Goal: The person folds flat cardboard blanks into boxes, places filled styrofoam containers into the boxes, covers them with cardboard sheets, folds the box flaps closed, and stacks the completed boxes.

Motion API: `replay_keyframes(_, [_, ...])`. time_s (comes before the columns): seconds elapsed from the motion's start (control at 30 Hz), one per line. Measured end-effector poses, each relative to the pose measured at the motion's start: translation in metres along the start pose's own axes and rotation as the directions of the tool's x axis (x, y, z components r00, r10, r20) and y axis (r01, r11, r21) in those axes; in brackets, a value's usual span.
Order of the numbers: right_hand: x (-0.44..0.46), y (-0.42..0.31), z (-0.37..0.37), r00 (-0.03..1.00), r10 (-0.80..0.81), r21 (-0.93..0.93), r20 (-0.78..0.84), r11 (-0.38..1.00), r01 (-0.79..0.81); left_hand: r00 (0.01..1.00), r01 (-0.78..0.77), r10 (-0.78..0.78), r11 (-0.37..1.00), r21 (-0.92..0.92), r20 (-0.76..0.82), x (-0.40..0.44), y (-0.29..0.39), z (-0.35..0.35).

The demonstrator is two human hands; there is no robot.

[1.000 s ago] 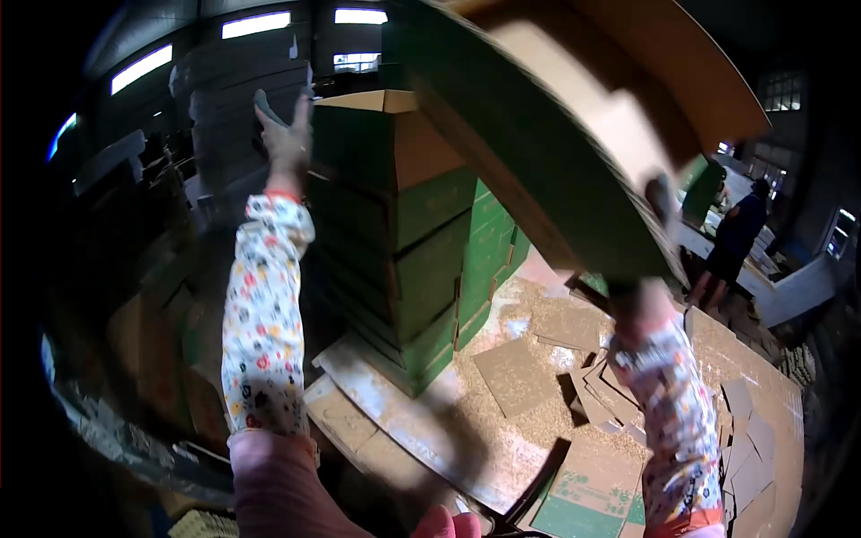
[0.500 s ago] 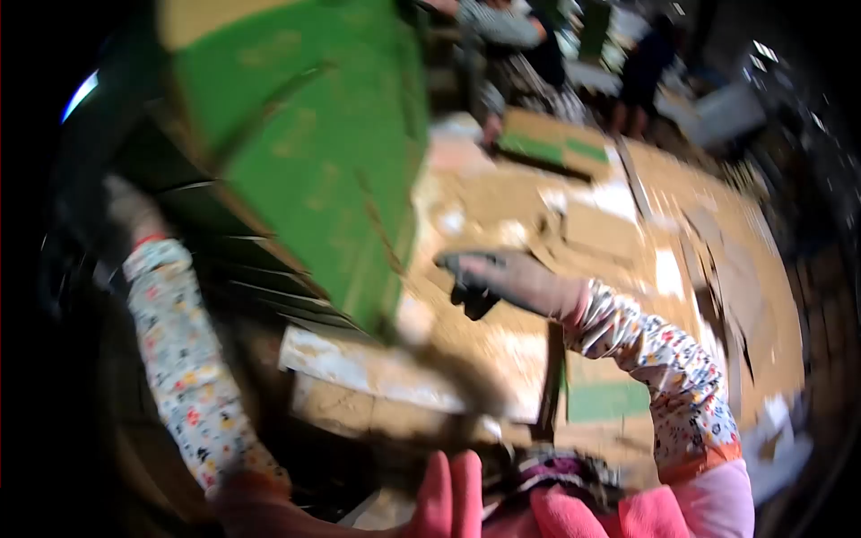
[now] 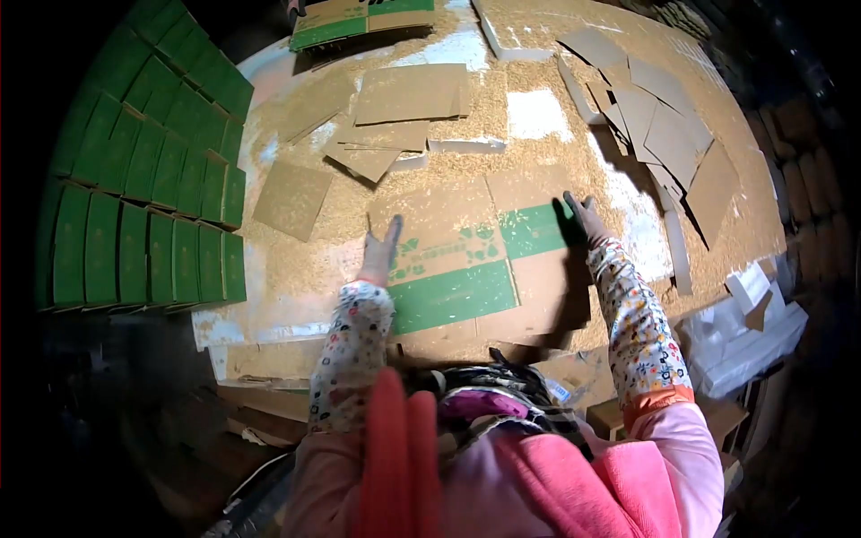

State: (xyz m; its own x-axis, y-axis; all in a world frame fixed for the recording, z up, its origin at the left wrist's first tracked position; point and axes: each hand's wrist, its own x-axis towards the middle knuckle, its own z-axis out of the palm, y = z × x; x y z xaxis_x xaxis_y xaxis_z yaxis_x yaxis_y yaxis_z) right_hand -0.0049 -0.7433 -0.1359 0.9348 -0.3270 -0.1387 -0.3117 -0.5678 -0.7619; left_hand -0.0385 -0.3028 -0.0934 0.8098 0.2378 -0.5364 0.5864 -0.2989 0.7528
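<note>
A flat cardboard carton with green bands [image 3: 457, 287] lies on the table [image 3: 291, 300] right in front of me. At its left edge is my left hand [image 3: 380, 254], thumb and fingers apart. My right hand [image 3: 585, 220] is by the carton's right edge, its fingers also spread. Whether either hand touches the cardboard is hard to tell. Fine, light brown shavings [image 3: 538, 148] cover much of the tabletop and are sprinkled over the carton.
Stacked green boxes [image 3: 143, 197] rise on the left. Brown cardboard sheets [image 3: 413, 92] lie behind the carton, with more sheets [image 3: 673, 134] at the right. Another green-banded carton [image 3: 363, 22] is at the far edge, a hand beside it. White plastic [image 3: 744, 336] hangs at the right edge.
The raised open box has left my right hand. My view has swung down to the table, and both hands have come from the stack to either side of the flat carton.
</note>
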Motion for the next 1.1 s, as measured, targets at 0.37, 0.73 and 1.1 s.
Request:
replay_keyframes(0.37, [-0.029, -0.125, -0.12, 0.917, -0.151, 0.591, -0.37, 0.723, 0.357, 0.34, -0.786, 0.94, 0.258, 0.561, 0.043, -0.055, 0.119, -0.042])
replay_keyframes(0.73, [-0.103, -0.135, -0.128, 0.779, -0.564, 0.146, -0.274, 0.776, 0.613, 0.322, -0.867, 0.922, 0.196, 0.458, 0.215, -0.073, 0.149, -0.091])
replay_keyframes(1.1, [-0.064, -0.161, -0.077, 0.913, -0.407, -0.588, -0.029, 0.745, 0.314, 0.475, -0.87, 0.105, 0.207, 0.448, 0.874, -0.201, 0.163, 0.019])
